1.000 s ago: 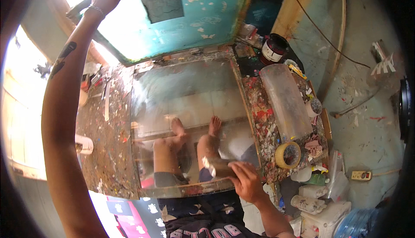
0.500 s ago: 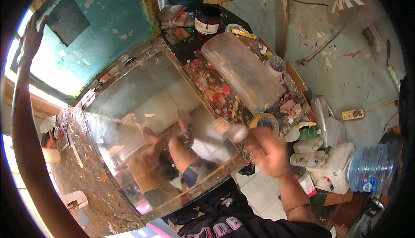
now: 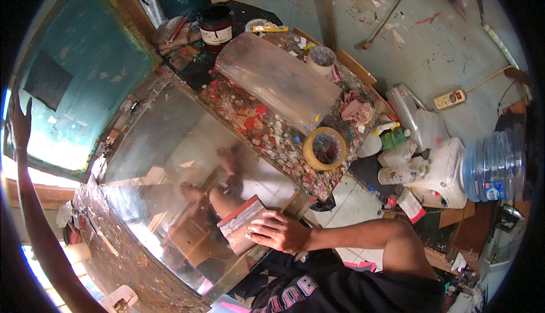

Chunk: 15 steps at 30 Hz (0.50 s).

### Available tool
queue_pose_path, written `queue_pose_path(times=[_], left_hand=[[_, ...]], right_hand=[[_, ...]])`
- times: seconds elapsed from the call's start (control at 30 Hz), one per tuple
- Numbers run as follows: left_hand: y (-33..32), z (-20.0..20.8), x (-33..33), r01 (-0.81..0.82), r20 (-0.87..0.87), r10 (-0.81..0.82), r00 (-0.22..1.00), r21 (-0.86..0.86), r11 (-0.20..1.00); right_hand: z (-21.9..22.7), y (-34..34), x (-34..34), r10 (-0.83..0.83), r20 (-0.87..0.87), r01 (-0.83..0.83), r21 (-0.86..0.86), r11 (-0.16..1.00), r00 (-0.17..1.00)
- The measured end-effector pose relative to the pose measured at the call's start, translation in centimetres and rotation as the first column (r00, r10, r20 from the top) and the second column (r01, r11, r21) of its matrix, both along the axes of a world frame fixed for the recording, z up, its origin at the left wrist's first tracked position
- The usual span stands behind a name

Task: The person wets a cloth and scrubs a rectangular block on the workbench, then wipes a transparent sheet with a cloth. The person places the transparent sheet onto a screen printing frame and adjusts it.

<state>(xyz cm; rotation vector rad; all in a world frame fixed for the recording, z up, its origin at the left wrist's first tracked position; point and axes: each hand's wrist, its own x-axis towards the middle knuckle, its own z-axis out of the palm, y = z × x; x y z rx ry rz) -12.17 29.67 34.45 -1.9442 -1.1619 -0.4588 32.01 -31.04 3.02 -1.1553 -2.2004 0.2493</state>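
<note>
My right hand (image 3: 278, 232) is closed on a squeegee (image 3: 243, 222), a wooden block with a red edge. It hovers or rests over the near right part of a glossy glass panel (image 3: 153, 142); contact cannot be made out. Bare legs and feet show in the glass. At the far left, my left hand (image 3: 20, 122) lies along the outer edge of a raised teal printing screen (image 3: 85, 57), fingers stretched and thumb apart. A dark square patch (image 3: 48, 80) is on that screen's mesh.
Right of the glass, a paint-crusted tabletop (image 3: 238, 114) holds a cloudy clear sheet (image 3: 278, 80), a tape roll (image 3: 324, 149), a dark paint tub (image 3: 216, 28) and a crumpled cloth (image 3: 356, 108). Farther right stand a white jerrycan (image 3: 443, 171) and a blue water bottle (image 3: 494, 165).
My right hand came from beside the tape roll down and left over the glass, and the squeegee now shows clearly. The view has swung to the right. My left hand stays at the screen's edge.
</note>
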Motion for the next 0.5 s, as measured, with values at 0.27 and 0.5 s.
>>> queue_pose_path(times=[0.27,0.5], left_hand=[[-32.0,-19.9,14.2,0.466,0.445,-0.186,0.876,-0.681,0.565],[-53.1,-27.4,24.1,0.330,0.305,-0.134,0.943,-0.908,0.259]], right_hand=[[3.0,1.4,4.5,-0.181,-0.260,0.166,-0.077,0.983,0.949],[5.9,7.7,18.2,-0.867,-0.199,0.869,-0.108,0.482,0.456]])
